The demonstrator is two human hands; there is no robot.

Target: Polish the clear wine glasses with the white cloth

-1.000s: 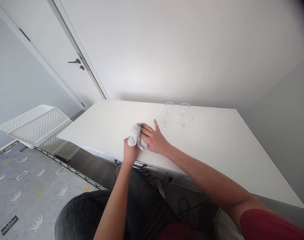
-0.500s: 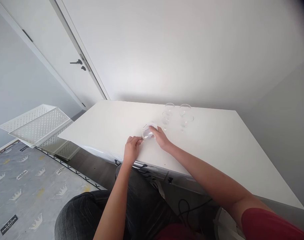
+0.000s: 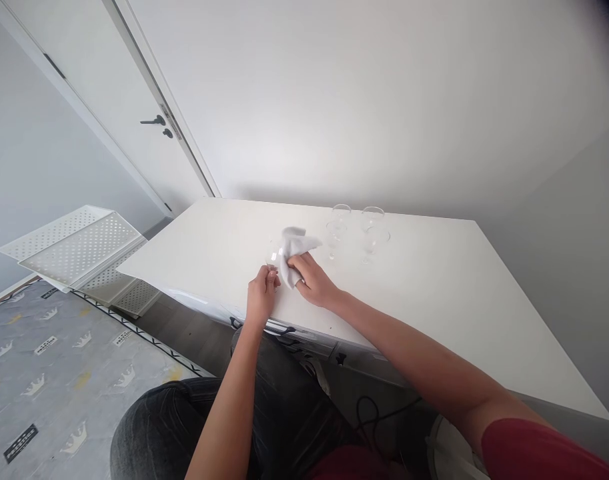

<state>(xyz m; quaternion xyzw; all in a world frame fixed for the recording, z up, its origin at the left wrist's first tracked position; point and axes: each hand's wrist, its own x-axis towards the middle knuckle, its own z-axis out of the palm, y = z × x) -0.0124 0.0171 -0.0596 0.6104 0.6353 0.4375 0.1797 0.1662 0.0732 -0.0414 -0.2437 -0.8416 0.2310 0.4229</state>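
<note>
My left hand (image 3: 261, 298) pinches the stem of a clear wine glass (image 3: 273, 254) held above the front part of the white table (image 3: 434, 293). My right hand (image 3: 311, 280) is closed on a white cloth (image 3: 293, 250) that lies against the glass bowl. Several more clear stemmed glasses (image 3: 355, 230) stand upright on the table just beyond and to the right of my hands.
A white perforated metal rack (image 3: 77, 250) leans at the left beside the table. A white door with a dark handle (image 3: 157, 123) is behind it. A grey mat with crown prints (image 3: 44, 360) covers the floor. Dark cables (image 3: 374, 410) hang under the table.
The cloth went from wrapped round the glass, to tucked in the bowl, to held outside against it. The glass has come back left and is more upright.
</note>
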